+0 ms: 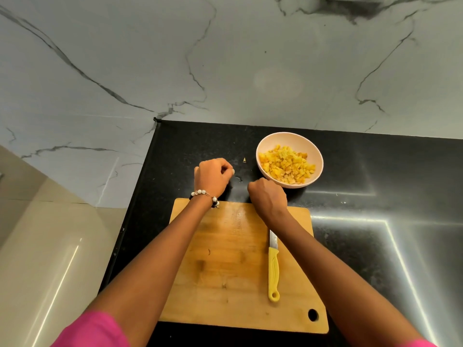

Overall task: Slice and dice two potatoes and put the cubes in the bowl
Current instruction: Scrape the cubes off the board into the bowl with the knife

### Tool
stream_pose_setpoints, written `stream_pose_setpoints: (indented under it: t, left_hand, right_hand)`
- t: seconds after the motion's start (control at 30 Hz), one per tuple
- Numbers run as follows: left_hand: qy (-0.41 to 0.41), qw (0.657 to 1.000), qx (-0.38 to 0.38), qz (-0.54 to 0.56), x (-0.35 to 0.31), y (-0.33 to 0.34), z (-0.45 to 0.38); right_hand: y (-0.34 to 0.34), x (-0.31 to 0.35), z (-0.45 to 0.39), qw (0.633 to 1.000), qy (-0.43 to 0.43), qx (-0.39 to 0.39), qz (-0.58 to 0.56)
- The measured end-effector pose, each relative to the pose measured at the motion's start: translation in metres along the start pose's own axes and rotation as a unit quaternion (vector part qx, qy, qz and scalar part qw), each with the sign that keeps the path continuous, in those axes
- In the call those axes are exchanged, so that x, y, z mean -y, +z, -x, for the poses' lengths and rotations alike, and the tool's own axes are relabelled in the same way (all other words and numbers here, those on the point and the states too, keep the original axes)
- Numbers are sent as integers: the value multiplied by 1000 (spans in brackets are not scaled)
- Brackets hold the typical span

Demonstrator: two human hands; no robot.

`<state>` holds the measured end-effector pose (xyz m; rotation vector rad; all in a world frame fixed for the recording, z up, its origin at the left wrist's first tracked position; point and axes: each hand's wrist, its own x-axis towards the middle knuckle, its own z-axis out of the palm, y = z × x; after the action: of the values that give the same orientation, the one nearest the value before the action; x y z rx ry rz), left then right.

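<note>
The stray yellow potato scrap (244, 160) lies just left of the pink round bowl (313, 149) of cubes (286, 166), between both curled, seemingly empty hands; the left hand (213, 177) is nearer than the right hand (268, 196).

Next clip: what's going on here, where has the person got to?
The dicing looks finished. The pale pink bowl on the black countertop holds a heap of yellow potato cubes, and the wooden cutting board has no potato left on it. The yellow-handled knife lies on the board, in neither hand. The left hand and right hand are curled over the counter just beyond the board. One small yellow scrap lies on the counter beside the bowl.
</note>
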<state>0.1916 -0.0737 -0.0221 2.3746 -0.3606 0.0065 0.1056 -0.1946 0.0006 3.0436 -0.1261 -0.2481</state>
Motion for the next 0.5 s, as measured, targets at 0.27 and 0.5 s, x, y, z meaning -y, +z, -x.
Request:
stream_pose_setpoints:
  t: [0.27, 0.5]
  left_hand:
    - [-45, 986, -8, 157, -18, -10, -2]
    - [-43, 985, -9, 164, -21, -15, 2]
  right_hand:
    - [-2, -7, 5, 1000, -9, -26, -11]
    - [14, -8, 7, 996, -23, -78, -45]
